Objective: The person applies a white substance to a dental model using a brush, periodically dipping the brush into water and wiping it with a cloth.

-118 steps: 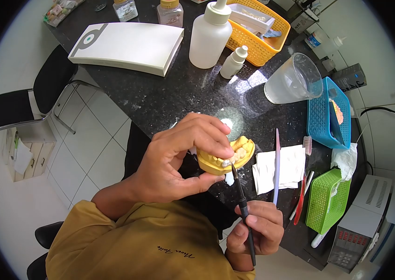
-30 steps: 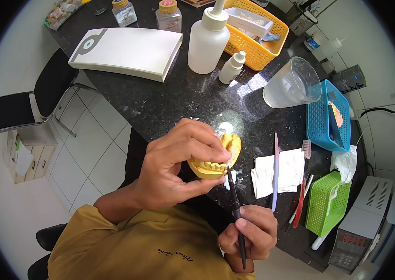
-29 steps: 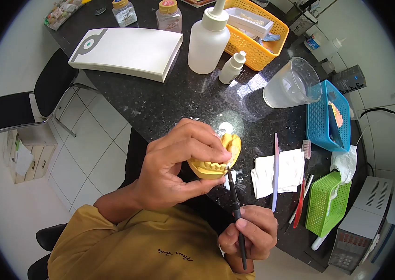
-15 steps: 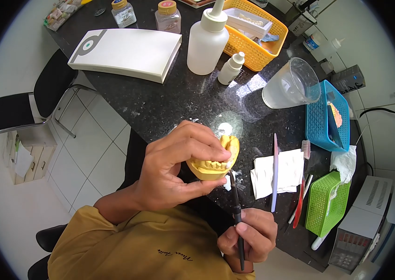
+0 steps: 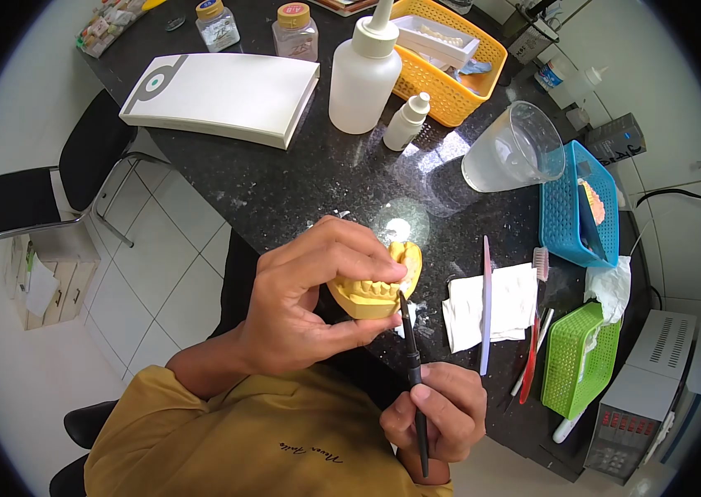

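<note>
My left hand is closed around a yellow dental model, with fingers over its top and the thumb under its base. A row of yellow teeth faces me, and a small white patch shows beside my fingertips. In my right hand is a slim black tool, held like a pen. Its dark tip touches the model at the right end of the tooth row, near the white patch. Some white material lies on the dark counter behind the tool.
Beyond the hands stand a white box, a squeeze bottle, a dropper bottle and a clear cup. To the right are a folded white cloth, a purple stick, a blue basket and a green basket.
The black tool and my right hand have moved slightly up and left, bringing the tip onto the model. The whole counter view has shifted a little left.
</note>
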A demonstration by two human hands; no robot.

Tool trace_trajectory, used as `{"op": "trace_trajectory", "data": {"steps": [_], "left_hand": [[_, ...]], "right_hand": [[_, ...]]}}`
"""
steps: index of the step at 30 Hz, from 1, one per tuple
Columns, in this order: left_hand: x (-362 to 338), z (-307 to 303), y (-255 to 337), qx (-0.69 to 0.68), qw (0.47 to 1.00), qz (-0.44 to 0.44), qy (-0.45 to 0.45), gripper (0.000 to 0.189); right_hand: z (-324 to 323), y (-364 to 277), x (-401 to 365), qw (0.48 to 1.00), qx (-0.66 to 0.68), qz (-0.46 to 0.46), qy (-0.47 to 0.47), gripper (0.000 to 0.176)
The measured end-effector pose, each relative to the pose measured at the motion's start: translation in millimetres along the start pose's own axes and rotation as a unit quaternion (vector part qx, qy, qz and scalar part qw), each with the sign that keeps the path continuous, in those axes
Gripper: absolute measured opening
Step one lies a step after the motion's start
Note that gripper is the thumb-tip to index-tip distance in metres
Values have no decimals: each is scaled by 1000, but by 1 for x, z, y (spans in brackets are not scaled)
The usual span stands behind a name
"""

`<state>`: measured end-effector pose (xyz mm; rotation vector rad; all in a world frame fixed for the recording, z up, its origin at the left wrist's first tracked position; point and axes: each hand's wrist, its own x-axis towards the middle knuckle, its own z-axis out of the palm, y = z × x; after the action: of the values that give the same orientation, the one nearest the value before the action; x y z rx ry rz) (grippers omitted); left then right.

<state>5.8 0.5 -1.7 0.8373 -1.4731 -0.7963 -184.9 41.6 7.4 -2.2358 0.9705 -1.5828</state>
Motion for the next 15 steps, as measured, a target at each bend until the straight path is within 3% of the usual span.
{"op": "trace_trajectory", "data": {"steps": [15], "left_hand": [[0,0,-2,15,1000,11,-1,38]], "right_hand": [[1,-1,0,1000,3,2,6,23]]}}
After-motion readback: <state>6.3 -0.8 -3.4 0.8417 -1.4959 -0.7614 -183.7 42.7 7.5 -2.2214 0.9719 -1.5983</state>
